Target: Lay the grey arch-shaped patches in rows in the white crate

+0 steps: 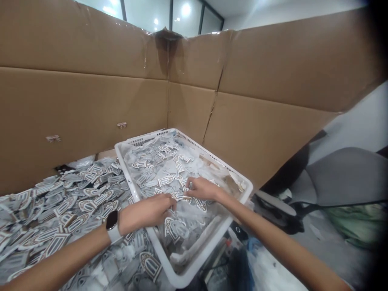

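A white plastic basket (157,254) with perforated upper sides holds many small flat arch-shaped pieces in clear plastic sleeves, printed white and grey with brown edges. My right hand (203,188) reaches in from the right, its thumb and fingers pinched on one arch-shaped piece (181,197). Just left of that piece, my left hand (151,209) is over the basket's near left rim with its fingers curled down. Whatever those left fingers hold, if anything, is hidden from me. A watch with a pale band (112,226) is on my left wrist.
A large heap of similar arch-shaped pieces (66,206) spreads left of the basket. Tall cardboard walls (91,101) meet in a corner behind. On the right are a grey chair (348,173) and green cloth (353,224); plastic bags (269,268) lie below.
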Demonstrator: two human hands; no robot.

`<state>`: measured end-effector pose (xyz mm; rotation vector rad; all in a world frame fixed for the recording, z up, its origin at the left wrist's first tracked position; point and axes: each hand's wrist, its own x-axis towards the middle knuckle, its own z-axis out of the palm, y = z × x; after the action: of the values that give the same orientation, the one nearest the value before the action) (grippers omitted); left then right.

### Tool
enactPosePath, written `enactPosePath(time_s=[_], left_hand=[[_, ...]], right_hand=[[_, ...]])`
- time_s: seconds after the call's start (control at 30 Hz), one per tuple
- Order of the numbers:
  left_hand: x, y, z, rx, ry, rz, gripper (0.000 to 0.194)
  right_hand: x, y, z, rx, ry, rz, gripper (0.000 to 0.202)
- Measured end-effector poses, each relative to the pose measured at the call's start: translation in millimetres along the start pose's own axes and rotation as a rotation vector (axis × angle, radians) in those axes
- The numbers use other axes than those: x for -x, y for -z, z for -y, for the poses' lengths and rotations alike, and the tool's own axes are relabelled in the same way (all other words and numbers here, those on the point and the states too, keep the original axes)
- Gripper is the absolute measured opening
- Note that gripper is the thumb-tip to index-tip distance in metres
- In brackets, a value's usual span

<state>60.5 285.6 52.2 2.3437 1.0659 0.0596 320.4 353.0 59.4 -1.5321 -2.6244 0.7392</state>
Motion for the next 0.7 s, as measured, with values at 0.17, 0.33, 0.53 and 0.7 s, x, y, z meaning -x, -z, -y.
enactPosePath(time_s=[0.17,0.33,0.53,0.7], left_hand=[[12,12.5,-27,0.089,0.133,0.165,0.031],[11,1.0,-42,-0.05,0.152,0.209,0.054],[3,-6.2,-40,-0.159,0.099,0.207,0.049],[8,18.3,-37,-0.076,0.134,0.165,0.057]], right_hand=[[1,-7,0,-0.166,-0.097,-0.059,0.049],[2,-12,5,-0.368,-0.16,-0.08,0.048],[28,3,5,-0.503,-0.094,-0.129,0.046],[58,23,8,-0.482,0.039,0.17,0.037]])
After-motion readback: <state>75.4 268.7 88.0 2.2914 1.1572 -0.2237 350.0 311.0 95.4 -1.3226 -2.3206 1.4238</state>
